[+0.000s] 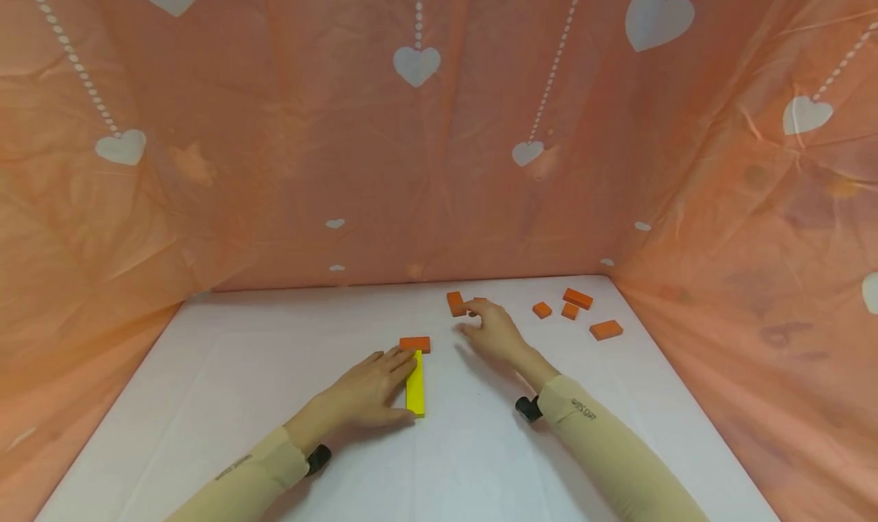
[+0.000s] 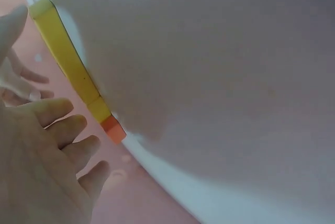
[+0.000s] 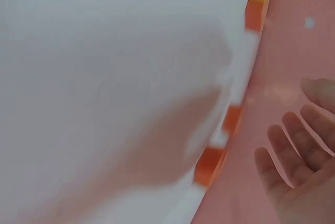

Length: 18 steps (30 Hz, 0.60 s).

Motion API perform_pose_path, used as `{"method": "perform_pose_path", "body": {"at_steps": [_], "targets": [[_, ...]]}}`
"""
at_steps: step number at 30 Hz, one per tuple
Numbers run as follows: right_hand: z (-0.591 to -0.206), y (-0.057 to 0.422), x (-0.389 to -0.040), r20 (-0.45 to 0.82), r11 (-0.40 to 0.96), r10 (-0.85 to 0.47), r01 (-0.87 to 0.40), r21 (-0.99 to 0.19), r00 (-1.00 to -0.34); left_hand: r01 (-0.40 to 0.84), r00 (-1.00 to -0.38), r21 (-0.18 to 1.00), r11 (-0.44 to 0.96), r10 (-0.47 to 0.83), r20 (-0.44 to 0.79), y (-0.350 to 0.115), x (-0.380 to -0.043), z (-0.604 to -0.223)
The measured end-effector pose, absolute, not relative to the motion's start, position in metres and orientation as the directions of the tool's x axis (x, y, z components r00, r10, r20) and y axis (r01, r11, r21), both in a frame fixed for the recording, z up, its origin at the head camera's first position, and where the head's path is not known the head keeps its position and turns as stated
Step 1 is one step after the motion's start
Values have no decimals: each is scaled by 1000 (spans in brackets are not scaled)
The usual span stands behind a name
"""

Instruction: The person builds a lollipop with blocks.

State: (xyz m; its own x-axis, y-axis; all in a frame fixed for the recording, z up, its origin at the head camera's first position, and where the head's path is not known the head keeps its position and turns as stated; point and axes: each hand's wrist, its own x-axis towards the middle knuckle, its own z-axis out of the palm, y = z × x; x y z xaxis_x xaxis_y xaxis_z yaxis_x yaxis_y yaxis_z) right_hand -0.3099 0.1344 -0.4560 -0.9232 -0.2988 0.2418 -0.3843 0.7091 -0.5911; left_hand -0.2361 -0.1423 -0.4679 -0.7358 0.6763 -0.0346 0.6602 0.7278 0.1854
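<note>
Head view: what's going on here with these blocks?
A person is handling colored blocks on a white surface. The left hand lies at the yellow strip, which has an orange block set crosswise at its far end. The right hand, thumb and fingers apart, is beside another orange block farther back; whether it touches that one is unclear. Four more orange blocks lie loose to the right.

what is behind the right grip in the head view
Behind the right grip you can see most of one orange block and a sliver of a second orange block. The rest of the second is covered, so its full shape can't be told.
</note>
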Motion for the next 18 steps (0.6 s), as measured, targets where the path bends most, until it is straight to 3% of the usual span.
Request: {"method": "perform_pose_path", "body": {"at_steps": [9, 18], "targets": [[-459, 183, -321, 139, 795, -202, -245, -554, -970, 609, -775, 153, 778, 625, -93, -139, -241, -471], [-466, 196, -325, 125, 833, -265, -293, -469, -956, 623, -763, 157, 766, 640, -96, -137, -242, -471]]}}
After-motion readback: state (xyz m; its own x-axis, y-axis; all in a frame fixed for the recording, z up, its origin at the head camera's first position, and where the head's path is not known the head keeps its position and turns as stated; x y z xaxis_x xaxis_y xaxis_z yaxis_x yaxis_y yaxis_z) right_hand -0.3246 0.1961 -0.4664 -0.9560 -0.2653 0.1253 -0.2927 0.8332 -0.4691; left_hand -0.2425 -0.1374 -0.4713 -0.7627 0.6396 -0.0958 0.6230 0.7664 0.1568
